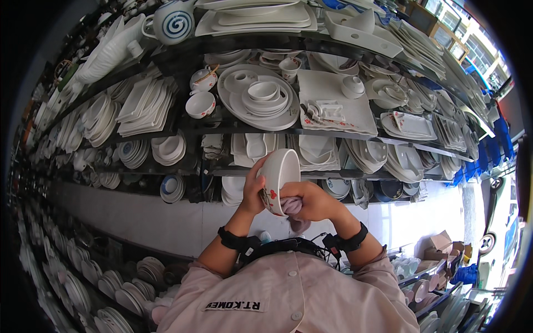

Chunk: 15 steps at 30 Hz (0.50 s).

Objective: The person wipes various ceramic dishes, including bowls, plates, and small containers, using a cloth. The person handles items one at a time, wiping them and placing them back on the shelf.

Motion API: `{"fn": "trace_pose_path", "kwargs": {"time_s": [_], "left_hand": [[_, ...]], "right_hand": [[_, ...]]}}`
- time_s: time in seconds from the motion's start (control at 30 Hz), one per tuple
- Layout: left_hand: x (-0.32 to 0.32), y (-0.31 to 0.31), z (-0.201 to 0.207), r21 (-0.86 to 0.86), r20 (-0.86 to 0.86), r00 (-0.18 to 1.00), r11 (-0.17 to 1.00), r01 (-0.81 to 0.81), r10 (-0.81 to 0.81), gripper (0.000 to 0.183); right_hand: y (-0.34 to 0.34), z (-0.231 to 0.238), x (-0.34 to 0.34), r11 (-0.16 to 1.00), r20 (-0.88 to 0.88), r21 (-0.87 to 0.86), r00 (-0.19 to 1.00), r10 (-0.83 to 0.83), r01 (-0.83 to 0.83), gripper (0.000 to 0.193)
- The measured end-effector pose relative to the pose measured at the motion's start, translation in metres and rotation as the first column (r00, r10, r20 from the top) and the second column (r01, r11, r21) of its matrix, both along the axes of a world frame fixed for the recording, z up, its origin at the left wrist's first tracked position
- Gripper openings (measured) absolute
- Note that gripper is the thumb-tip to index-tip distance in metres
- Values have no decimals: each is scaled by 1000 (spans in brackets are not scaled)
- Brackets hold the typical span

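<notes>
While crowded dish shelves (239, 42) fill the background, that white floral bowl (284, 172) is tipped sideways midair, left hand (256, 191) gripping its outer wall, right hand (316, 202) bunching a mauve cloth (294, 208) at the lower rim. Slick glaze plus hard rubbing could make it slip, imo.

White bowl (276, 176), deep and rounded, its outer wall decorated with red flowers and dark stems; tipped on its side, the mouth facing right, and supported in mid-air by the left hand (254, 190) at its outer wall. Cloth (292, 206), mauve, bunched in the right hand (314, 202) at the bowl's lower rim, with a loose end hanging beneath.
</notes>
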<state>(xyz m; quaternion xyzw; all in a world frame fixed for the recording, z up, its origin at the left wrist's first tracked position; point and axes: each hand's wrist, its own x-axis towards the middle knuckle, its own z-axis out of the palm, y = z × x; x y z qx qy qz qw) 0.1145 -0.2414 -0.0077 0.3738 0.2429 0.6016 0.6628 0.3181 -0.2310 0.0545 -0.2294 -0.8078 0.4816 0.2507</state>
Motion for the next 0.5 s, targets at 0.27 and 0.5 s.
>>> {"fn": "trace_pose_path", "kwargs": {"time_s": [0.27,0.5], "left_hand": [[2,-13,-3,18,37,996,997,77,-77,99],[7,-15,10,115,-180,984,993,17,4,108]], "right_hand": [[-1,-8,-6,777,392,218,676,-624,590,26],[6,-2,-11,370,-27,-858,689,-724,355,26]]}}
